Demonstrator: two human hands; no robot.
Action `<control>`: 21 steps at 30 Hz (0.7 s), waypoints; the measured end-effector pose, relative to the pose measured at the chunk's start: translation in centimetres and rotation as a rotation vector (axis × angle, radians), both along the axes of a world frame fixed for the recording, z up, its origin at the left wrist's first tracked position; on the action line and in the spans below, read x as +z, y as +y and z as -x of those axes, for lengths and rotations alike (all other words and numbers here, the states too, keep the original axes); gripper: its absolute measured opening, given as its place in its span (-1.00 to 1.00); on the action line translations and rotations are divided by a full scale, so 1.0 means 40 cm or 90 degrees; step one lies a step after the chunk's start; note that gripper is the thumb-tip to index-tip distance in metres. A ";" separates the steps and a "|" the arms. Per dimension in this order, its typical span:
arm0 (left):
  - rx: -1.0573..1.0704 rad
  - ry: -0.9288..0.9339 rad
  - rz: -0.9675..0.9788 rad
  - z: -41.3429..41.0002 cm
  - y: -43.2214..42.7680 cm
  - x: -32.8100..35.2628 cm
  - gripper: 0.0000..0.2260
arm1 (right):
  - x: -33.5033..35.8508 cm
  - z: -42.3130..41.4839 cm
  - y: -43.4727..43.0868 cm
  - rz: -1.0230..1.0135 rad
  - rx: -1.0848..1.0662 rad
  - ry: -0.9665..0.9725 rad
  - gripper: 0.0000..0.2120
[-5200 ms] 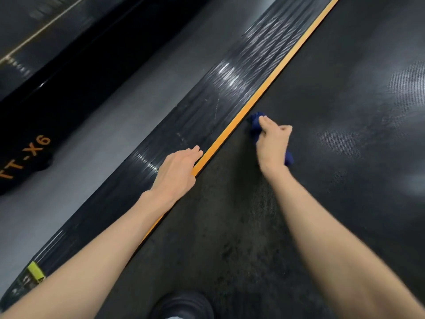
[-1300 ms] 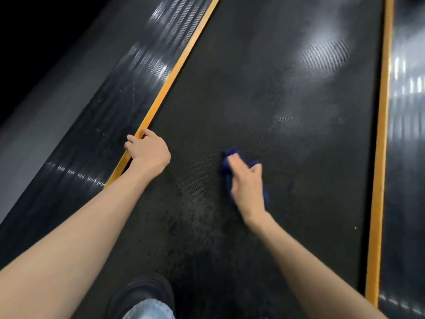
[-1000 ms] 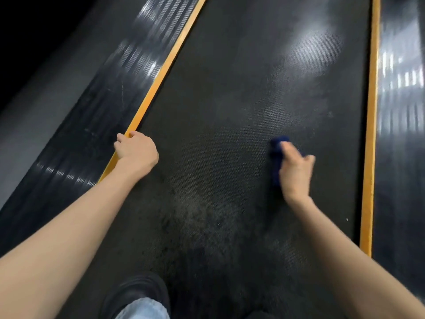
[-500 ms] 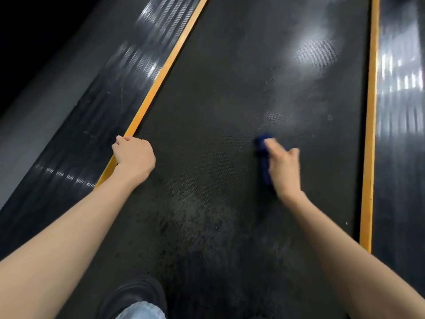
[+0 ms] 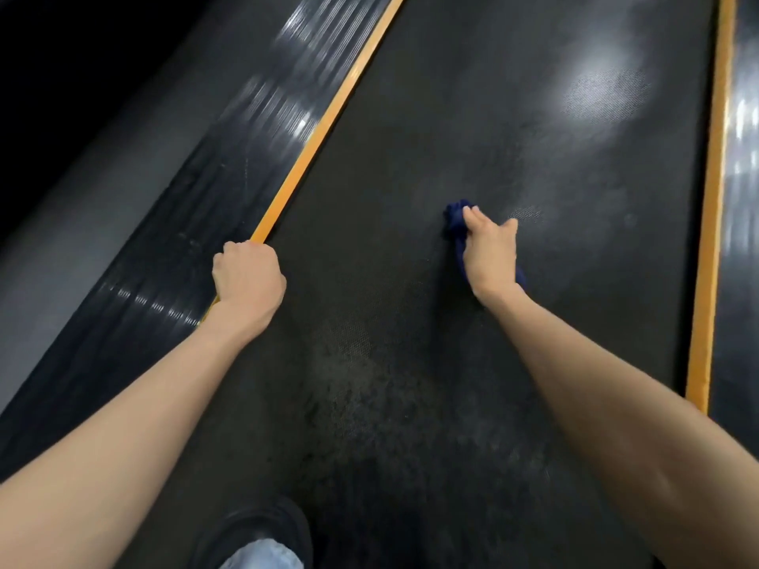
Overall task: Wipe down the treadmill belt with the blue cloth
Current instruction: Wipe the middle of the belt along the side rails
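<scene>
Pressing the cloth [image 5: 453, 221] onto the belt [image 5: 410, 137] with the right hand [image 5: 491, 256]: palm laid on top, fingers [image 5: 476, 223] nearly straight, thumb splayed to the side, bearing down rather than clutching. Bracing with the left hand [image 5: 246, 277], clenched into a fist at the belt's edge, knuckles against the left strip [image 5: 324, 121], nothing visible inside it. Cloth placement: about mid-width of the belt, well apart from the left strip and the right strip [image 5: 710, 199] alike, beyond a dull scuffed patch [image 5: 349, 363] and the shoe [image 5: 263, 523]. Judging by the bunched folds: soft, limp, very light, no stiffness of its own, likely to roll up or creep out from under a palm on the textured rubber unless loaded from above. Best taken across the middle of the wad, palm over the bulk, fingertips pinning the leading edge; worth re-folding once thinned to a rope. Nothing fragile here, neither cloth nor belt. Lying elongated under the hand, long axis following the fingers: from near-right by the heel of the hand, with a blue corner peeking out, to far-left, with a blue nub poking past the fingertips. Pointing up the belt, then, tilted slightly toward the left strip, close to the belt's own long axis running away between the two strips.
</scene>
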State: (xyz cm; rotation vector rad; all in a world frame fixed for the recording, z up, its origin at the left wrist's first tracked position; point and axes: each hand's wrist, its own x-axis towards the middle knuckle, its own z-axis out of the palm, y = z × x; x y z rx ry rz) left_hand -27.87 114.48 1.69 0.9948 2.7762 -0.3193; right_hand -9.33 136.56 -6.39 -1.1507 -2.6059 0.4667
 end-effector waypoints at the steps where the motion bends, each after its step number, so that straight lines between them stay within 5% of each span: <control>1: 0.006 -0.008 -0.001 -0.004 0.001 0.003 -0.77 | 0.012 0.034 -0.039 0.028 -0.057 0.028 -0.57; 4: 0.006 -0.006 0.015 -0.013 0.011 0.002 -0.75 | -0.006 0.104 -0.208 0.052 -0.031 0.066 -0.72; 7: -0.003 -0.001 0.036 -0.015 0.007 -0.005 -0.72 | -0.033 0.107 -0.255 -0.026 0.228 0.042 -0.58; 9: -0.014 0.008 0.028 -0.009 -0.003 -0.009 -0.70 | -0.036 0.099 -0.175 -0.060 0.264 0.035 -0.66; 17: 0.038 -0.071 -0.079 0.006 -0.039 0.007 -0.70 | 0.053 0.191 0.033 0.057 -0.177 0.062 -0.69; 21: 0.064 -0.073 -0.075 0.015 -0.020 0.000 -0.69 | 0.024 0.206 -0.206 0.112 -0.060 0.122 -0.80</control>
